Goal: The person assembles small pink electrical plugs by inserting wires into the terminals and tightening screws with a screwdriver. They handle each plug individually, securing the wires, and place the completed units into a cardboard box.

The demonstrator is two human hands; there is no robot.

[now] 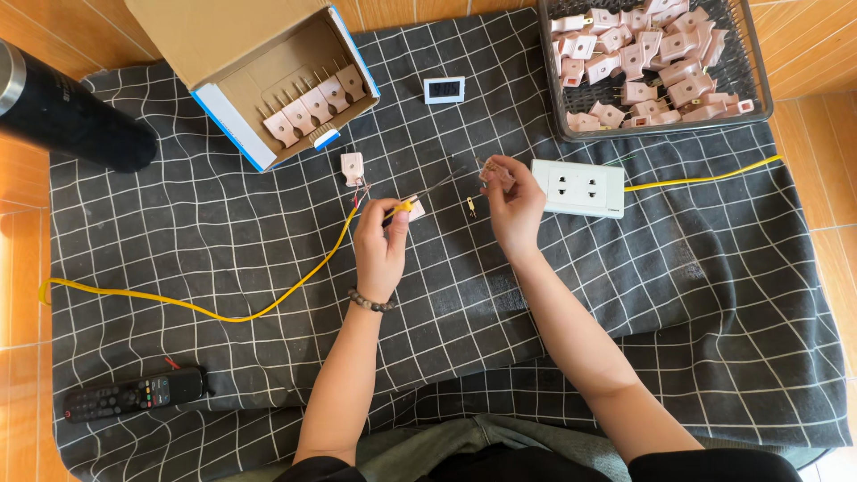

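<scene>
Left hand (382, 239) raised over the checked cloth (223, 232), fingers (396, 217) clamped on a yellow-handled screwdriver (420, 198), shaft angled toward the right hand (513, 203). There, fingers pinched together on a small pale plug part (494, 171), held just above the cloth, beside the white socket block (582, 187).
</scene>
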